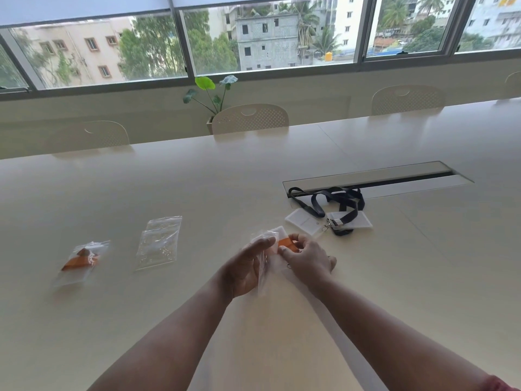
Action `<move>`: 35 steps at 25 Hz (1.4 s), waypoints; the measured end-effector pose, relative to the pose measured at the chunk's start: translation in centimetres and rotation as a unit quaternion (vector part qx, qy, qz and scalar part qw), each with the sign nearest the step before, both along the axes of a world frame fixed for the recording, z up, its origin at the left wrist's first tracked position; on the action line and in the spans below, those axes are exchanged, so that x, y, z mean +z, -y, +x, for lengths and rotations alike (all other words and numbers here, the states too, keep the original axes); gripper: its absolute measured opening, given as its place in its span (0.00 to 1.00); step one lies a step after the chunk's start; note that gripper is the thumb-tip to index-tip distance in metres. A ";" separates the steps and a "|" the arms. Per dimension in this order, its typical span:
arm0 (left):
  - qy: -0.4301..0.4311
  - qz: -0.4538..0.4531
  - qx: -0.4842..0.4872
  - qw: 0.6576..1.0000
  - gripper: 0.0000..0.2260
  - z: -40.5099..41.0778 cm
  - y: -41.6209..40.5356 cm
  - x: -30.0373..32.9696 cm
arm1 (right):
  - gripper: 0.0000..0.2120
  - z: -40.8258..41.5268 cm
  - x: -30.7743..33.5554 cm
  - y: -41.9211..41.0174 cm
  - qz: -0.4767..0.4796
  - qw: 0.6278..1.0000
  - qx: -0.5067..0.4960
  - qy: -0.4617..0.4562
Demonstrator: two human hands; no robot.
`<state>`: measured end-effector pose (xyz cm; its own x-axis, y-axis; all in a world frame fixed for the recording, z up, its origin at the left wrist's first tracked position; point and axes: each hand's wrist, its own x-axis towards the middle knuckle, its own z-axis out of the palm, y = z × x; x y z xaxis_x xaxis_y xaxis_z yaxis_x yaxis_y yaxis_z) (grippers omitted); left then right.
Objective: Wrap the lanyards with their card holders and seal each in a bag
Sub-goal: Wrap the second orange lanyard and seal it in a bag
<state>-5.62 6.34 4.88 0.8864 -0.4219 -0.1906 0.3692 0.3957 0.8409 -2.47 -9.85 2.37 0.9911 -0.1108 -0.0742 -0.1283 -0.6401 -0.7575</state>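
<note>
Head view. Step in hand, by my reading: bagging the second bundle. Right hand (306,256) pinches the orange fabric lanyard wound round its white card holder (286,244); left hand (245,266), fingers fairly straight, steadies the thin clear plastic bag (265,273) against it. Next: slide bundle fully in, press the strip closed. Left of the hands on the glossy cream worktop (197,187): flat empty clear bags (159,244), then one filled bag (80,261). Beyond them: loose black woven lanyards (335,203), still unwrapped.
</note>
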 end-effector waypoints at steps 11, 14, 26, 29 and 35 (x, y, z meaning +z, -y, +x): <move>0.033 -0.073 0.013 0.997 0.23 0.0 1.3 0.6 | 0.15 -1.0 1.5 -1.3 0.412 0.907 -0.069 -0.054; 0.053 -0.052 0.015 0.997 0.22 0.0 1.7 0.7 | 0.10 -1.2 1.5 -1.6 0.554 0.824 -0.078 -0.091; 0.059 0.071 0.034 0.995 0.19 -0.7 0.5 0.9 | 0.16 -1.4 1.2 -1.9 0.605 0.791 -0.073 -0.056; 0.056 0.103 0.060 0.991 0.16 -0.5 -0.2 1.4 | 0.13 -1.1 1.5 -1.2 0.592 0.799 -0.092 -0.049; 0.124 0.236 0.078 0.961 0.30 -0.4 -2.4 3.5 | 0.21 -0.3 3.2 0.3 0.612 0.785 -0.080 -0.057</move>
<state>-6.06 8.72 8.34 0.9747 -0.1983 -0.1028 0.1013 -0.0174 0.9947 -2.77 -10.16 5.58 0.9509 -0.0106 -0.3093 -0.2440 0.5889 -0.7705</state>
